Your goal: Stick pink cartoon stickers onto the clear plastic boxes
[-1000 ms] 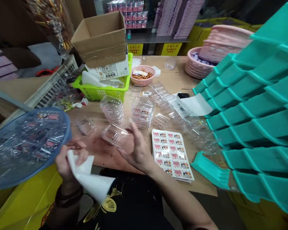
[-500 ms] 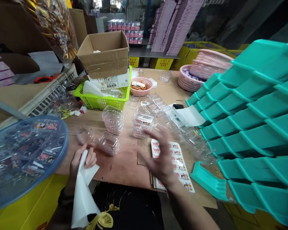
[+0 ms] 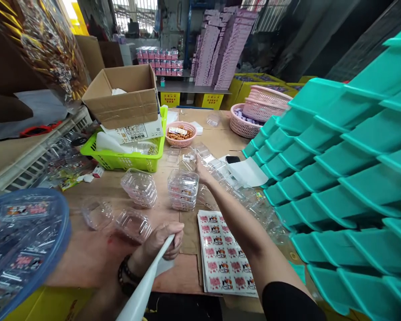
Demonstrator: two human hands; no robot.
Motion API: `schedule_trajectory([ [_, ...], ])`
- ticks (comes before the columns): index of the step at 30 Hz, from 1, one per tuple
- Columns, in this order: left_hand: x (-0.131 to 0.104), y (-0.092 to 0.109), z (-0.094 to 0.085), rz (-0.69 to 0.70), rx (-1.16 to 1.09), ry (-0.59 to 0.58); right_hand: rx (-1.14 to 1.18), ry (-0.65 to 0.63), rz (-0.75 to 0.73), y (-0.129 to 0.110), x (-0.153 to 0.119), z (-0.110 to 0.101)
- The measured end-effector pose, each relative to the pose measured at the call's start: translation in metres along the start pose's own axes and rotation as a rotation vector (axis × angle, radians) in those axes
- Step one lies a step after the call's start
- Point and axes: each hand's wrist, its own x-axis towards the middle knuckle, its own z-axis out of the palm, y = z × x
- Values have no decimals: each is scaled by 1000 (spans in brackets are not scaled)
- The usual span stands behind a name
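My left hand (image 3: 165,240) is closed on a curled white sheet (image 3: 143,285) above the table's front edge. My right hand (image 3: 201,171) reaches forward past a stack of clear plastic boxes (image 3: 183,189); its fingers are mostly hidden, near a small clear box with a white label (image 3: 188,161). Under my right forearm lies a pile of sticker sheets (image 3: 217,254) with pink and cat prints. Left of the stack stand another stack of clear boxes (image 3: 139,187) and single clear containers (image 3: 133,225).
A blue round tray (image 3: 62,240) of packed boxes is at the left. Behind are a green basket (image 3: 130,161) under a cardboard box (image 3: 130,104) and a pink basket of nuts (image 3: 180,141). Teal stacked trays (image 3: 334,178) fill the right side. A black phone (image 3: 233,159) lies near white paper.
My right hand has moved forward, away from above the sticker sheets, to behind the box stack. My left hand has moved right with the white sheet. The camera view has shifted.
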Motion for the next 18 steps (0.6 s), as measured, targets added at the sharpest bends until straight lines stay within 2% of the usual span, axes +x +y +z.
schedule_trajectory([
  [5, 13, -4, -3, -84, 58, 87, -95, 5, 168, -11, 8, 9],
  [7, 13, -5, -4, -71, 105, 120, -70, 44, 181, -21, 6, 2],
  [9, 11, -6, -2, -8, 144, 163, -44, 165, 138, -35, -9, -16],
  [12, 9, -4, 8, 114, 146, 191, -25, 359, -36, -64, -70, -57],
  [13, 9, -2, 14, 139, 133, 179, -22, 333, -84, -74, -99, -68],
  [15, 10, -2, 27, 145, 86, 124, -38, 172, -129, -92, -160, -82],
  [17, 13, -5, 38, 98, 23, 59, -85, 15, -137, -102, -212, -81],
  [18, 15, -8, 41, 58, -13, 31, -99, -24, -133, -104, -231, -76],
])
